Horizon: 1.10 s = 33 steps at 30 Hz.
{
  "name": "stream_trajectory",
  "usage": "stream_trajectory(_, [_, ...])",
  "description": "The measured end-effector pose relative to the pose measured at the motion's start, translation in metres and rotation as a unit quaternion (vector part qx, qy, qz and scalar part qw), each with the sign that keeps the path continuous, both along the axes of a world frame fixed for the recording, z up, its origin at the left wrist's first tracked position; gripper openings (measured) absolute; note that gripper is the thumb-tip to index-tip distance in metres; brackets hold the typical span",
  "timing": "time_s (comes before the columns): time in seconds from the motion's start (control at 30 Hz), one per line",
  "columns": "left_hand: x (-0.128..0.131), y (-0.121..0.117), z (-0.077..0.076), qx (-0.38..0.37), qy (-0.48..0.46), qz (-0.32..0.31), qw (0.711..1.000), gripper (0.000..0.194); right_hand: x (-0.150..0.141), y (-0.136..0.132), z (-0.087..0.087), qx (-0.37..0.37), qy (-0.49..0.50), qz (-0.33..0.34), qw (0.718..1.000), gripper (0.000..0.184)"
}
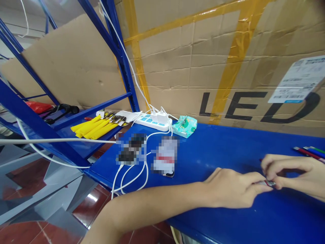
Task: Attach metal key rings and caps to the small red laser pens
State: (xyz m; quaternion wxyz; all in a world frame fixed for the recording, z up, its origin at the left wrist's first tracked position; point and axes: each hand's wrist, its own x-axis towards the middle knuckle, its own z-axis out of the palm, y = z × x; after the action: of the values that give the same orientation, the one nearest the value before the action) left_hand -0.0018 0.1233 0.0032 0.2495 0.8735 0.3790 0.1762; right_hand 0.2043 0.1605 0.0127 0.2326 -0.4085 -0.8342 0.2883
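Observation:
My left hand (236, 188) reaches in over the blue shelf, its thumb and fingers pinched on a small silver and red pen part (266, 183). At the other end of that piece, my right hand (297, 173) is closed, with thumb and forefinger tips against it. A dark red tip (260, 160) shows just past the right hand's fingers; what it belongs to is hidden. Right of and behind the right hand lie several pens (308, 151) in red, blue and green, partly cut off by the picture's edge.
On the blue shelf (215, 145) lie two blurred phones (166, 154) with white cables (134, 184). Behind them are a white power strip (144, 120) and a green tissue pack (186, 125). Yellow-sleeved items (95, 127) sit left. A large cardboard box (172, 74) stands behind.

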Motion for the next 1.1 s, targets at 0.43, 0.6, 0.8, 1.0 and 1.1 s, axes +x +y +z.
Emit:
stream_trajectory(0.43, [0.000, 0.008, -0.009, 0.042, -0.056, 0.043, 0.997, 0.027, -0.007, -0.004, -0.001, 0.060, -0.019, -0.013, 0.998, 0.037])
stream_trajectory(0.6, [0.001, 0.014, -0.014, 0.097, -0.058, 0.048, 0.992, 0.027, -0.002, -0.001, -0.011, 0.075, -0.003, -0.023, 0.997, 0.031])
stream_trajectory(0.8, [-0.001, 0.023, -0.016, 0.147, -0.044, 0.030, 0.988, 0.024, -0.008, -0.002, -0.011, 0.060, 0.017, -0.043, 0.997, 0.036])
stream_trajectory(1.0, [-0.001, 0.021, -0.013, 0.129, -0.091, 0.047, 0.986, 0.022, -0.013, -0.006, -0.004, 0.061, 0.019, -0.073, 0.995, 0.041])
stream_trajectory(1.1, [-0.002, 0.022, -0.013, 0.103, -0.103, 0.046, 0.988, 0.021, -0.015, -0.007, -0.002, 0.059, 0.015, -0.065, 0.996, 0.041])
